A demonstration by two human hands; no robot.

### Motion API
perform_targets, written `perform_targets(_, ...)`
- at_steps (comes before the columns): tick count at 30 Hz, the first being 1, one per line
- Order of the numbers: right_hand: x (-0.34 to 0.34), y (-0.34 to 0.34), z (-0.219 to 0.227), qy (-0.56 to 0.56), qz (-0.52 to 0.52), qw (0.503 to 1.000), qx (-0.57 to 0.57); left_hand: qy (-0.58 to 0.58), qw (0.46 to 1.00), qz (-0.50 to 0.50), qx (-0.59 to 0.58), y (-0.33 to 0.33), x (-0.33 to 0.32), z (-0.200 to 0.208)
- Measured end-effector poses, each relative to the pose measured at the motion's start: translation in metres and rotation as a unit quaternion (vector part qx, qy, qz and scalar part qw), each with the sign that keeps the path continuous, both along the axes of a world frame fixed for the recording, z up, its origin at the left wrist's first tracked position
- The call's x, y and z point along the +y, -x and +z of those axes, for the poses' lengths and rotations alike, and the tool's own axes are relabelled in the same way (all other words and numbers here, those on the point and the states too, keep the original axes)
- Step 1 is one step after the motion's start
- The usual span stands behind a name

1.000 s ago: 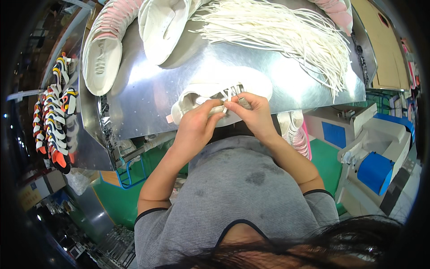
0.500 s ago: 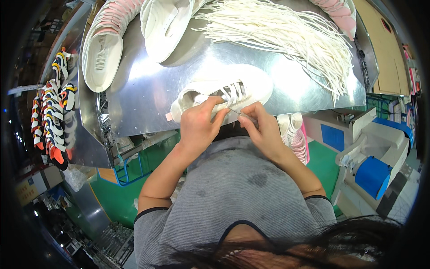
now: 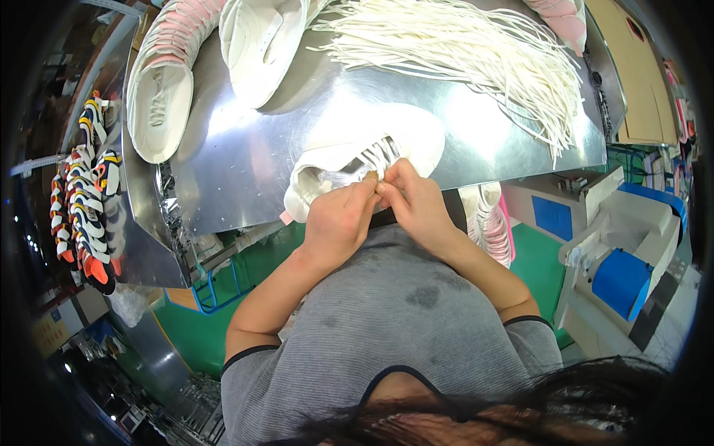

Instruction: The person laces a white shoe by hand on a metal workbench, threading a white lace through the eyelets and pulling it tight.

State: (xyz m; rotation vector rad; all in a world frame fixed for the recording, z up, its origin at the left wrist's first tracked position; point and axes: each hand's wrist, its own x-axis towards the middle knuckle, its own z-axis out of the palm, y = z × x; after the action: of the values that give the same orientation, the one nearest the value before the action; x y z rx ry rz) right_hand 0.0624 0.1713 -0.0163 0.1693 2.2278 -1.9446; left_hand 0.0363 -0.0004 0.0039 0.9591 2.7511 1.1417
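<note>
Polished sheet metal forms the tabletop [image 3: 245, 149] at this shoe workstation, its surface glaring under overhead light. At its near edge, the fingers [image 3: 370, 187] of the left hand [image 3: 338, 219] and the right hand [image 3: 416, 204] meet tip to tip, pinched closed on what looks like a thin white lace at the eyelets of a white sneaker [image 3: 364, 160] lying on its side. The lacing appears to be mid-way; the next pass would call for a fine, steady feed of the lace tip through a small eyelet. At 1 o'clock from the hands, a loose heap of white laces [image 3: 476, 52] fans out, stringy and soft. At 11 o'clock lie a smooth white shoe [image 3: 260, 44] and a pink-striped shoe [image 3: 160, 89], sole up. Far off at 9 o'clock, multicoloured sneakers [image 3: 82, 201] hang in a row.
</note>
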Motion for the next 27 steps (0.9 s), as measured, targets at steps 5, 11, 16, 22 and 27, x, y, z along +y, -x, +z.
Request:
perform_targets(5,0.058,0.009,0.039,-0.137,0.179,0.971,-0.077,-0.007,0.972,-0.038,-0.231,0.007,-0.014,0.022)
perform_targets(11,0.043,0.034,-0.014,-0.132,0.016,0.982,0.134,-0.014,0.869,-0.139,-0.475,0.039,-0.031,0.026)
perform_targets(16,0.028,0.029,-0.032,-0.189,-0.05,0.955,0.224,0.091,0.906,-0.229,-0.345,0.042,-0.019,0.029)
perform_targets(22,0.029,0.029,-0.034,-0.238,-0.037,0.947,0.21,0.228,0.937,-0.263,-0.04,0.031,-0.025,0.029)
perform_targets(27,0.03,0.024,-0.033,-0.223,-0.033,0.956,0.187,0.289,0.927,-0.238,-0.017,0.025,-0.039,0.031)
